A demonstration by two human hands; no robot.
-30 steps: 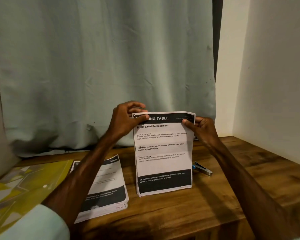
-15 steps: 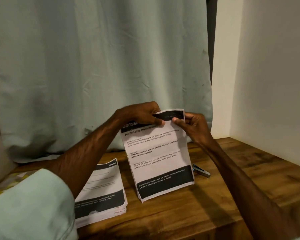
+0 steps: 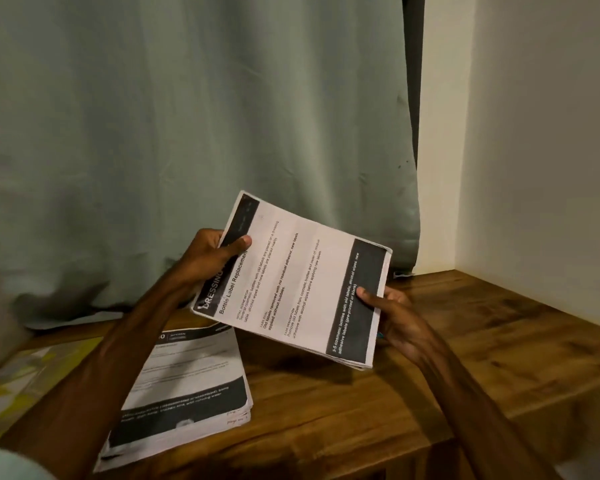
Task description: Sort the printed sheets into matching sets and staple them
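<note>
A set of printed sheets [image 3: 291, 282] headed "Bottle Label Replacement" is held above the wooden table [image 3: 447, 358], turned sideways and tilted. My left hand [image 3: 212, 258] grips its header end, thumb on top. At the footer end my right hand [image 3: 395, 317] holds the dark band, thumb on the print. A second stack of printed sheets [image 3: 187, 386] lies flat on the table at the left, partly under my left forearm. The stapler is hidden behind the held sheets and my right hand.
A pale green curtain [image 3: 187, 133] hangs behind the table. A white wall [image 3: 541, 168] closes the right side. A yellow patterned folder [image 3: 14, 386] lies at the far left edge.
The held set stood upright on its bottom edge on the table; now it is lifted and rotated sideways. My right hand moved from the top edge to the footer end.
</note>
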